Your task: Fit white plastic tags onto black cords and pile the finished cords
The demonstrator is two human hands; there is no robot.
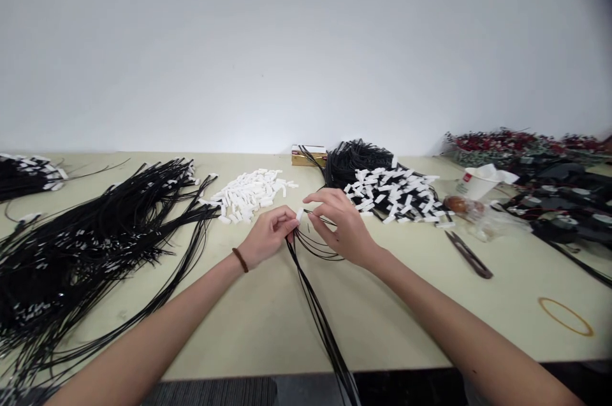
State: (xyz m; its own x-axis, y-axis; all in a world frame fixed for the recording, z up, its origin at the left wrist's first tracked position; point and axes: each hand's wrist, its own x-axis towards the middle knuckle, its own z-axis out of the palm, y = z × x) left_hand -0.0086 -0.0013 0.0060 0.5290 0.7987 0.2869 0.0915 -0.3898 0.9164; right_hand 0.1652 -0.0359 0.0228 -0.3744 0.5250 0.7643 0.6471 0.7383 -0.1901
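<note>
My left hand (268, 237) pinches a small white plastic clip (299, 215) together with a bundle of thin black cords (315, 304) that trails down off the table's front edge. My right hand (342, 224) meets it from the right, fingertips holding a looped black cord end at the clip. A pile of loose white clips (251, 192) lies just beyond my hands.
A large spread of black cords (95, 246) covers the left of the pale table (411, 304). A heap of cords with white clips (382, 186) lies at the right, by a paper cup (475, 181), black snips (468, 254), a rubber band (567, 317) and a gold box (308, 156).
</note>
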